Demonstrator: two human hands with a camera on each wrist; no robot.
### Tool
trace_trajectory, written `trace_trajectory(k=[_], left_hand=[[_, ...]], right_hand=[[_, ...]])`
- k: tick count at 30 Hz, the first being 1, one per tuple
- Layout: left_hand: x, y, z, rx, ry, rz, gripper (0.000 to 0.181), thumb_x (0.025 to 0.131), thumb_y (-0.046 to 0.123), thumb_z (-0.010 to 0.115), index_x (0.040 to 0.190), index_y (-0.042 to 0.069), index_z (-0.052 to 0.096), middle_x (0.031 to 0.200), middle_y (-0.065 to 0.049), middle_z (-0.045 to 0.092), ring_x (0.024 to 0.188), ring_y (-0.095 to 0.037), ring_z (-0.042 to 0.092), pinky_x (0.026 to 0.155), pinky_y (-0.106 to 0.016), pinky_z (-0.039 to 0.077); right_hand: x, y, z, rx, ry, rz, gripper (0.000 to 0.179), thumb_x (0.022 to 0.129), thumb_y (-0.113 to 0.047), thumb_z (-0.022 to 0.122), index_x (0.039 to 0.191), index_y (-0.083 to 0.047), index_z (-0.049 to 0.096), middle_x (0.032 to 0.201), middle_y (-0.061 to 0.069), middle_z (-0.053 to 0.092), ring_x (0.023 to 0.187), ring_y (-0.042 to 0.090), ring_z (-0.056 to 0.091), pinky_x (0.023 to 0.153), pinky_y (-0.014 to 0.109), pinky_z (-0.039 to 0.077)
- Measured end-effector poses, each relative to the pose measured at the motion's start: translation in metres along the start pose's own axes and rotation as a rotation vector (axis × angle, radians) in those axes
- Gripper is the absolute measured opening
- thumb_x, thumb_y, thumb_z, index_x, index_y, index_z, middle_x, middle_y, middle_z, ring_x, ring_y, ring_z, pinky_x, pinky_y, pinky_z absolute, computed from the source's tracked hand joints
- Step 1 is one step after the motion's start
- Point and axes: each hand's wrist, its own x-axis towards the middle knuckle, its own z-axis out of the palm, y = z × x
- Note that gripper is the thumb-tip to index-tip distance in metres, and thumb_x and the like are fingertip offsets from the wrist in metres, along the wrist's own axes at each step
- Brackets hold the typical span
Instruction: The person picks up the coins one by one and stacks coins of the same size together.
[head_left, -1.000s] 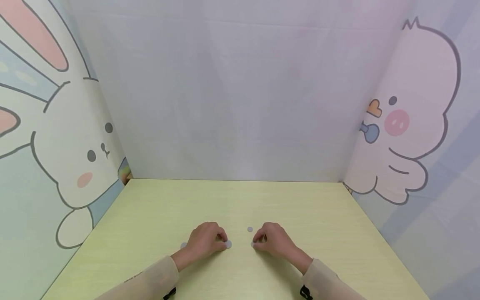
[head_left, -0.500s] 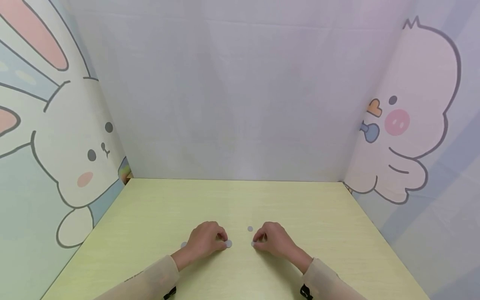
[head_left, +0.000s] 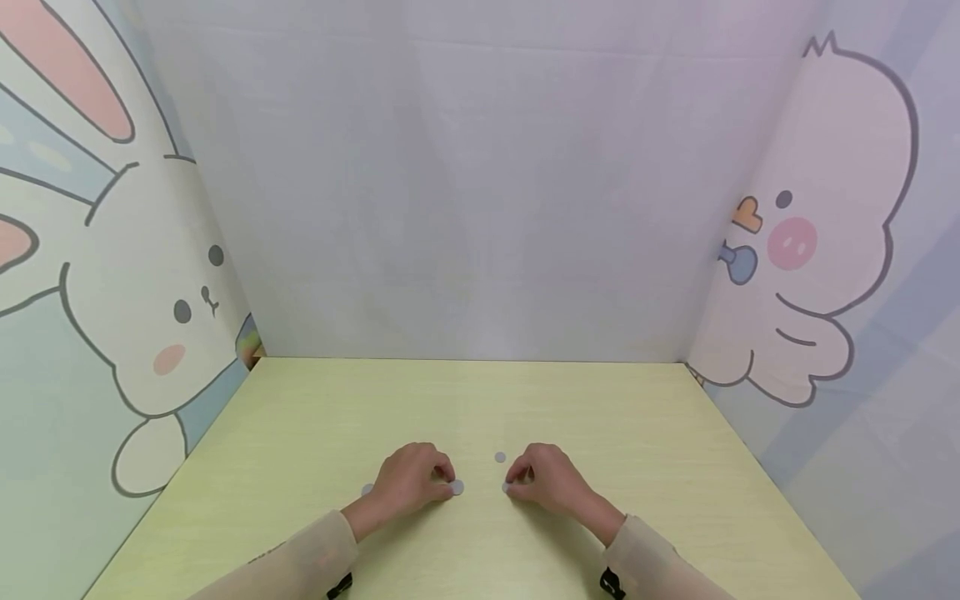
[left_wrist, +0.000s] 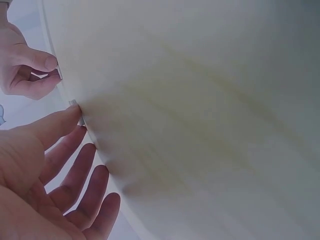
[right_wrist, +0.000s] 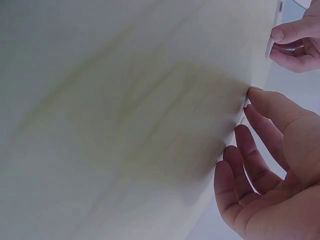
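On the pale yellow table (head_left: 480, 400), my left hand (head_left: 408, 482) pinches a flat, round silver-grey coin (head_left: 458, 487) between thumb and index finger. Across a small gap, my right hand (head_left: 551, 481) pinches a smaller coin (head_left: 506, 488) the same way, and its fingertips cover much of it. In the left wrist view the left hand's coin (left_wrist: 74, 104) shows as a thin edge at the tabletop. The right wrist view gives the right hand's coin (right_wrist: 246, 100) edge-on under the thumb. Whether either coin touches the table is hard to tell.
Another small coin (head_left: 500, 457) lies just beyond the right hand's fingers. A further grey coin (head_left: 367, 490) is partly hidden behind the left wrist. A plain pale cloth (head_left: 472, 192) hangs behind the table, with cartoon-printed cloth on both sides.
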Motion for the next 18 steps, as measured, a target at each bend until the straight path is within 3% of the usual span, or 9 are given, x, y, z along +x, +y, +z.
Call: trace_trajectory(k=[18], left_hand=[[0.0008,-0.0026,0.0005,0.015,0.008,0.022,0.012,0.082,0.023,0.092,0.084,0.022,0.081,0.083,0.010,0.069,0.076,-0.005,0.056,0.068,-0.027,0.048]], right_hand=[[0.0002,-0.0008,-0.0007,-0.008,-0.002,0.005,0.005,0.086,-0.016,0.089,0.086,-0.016,0.084,0.082,-0.010,0.068,0.072,0.008,0.054,0.065,0.023,0.044]])
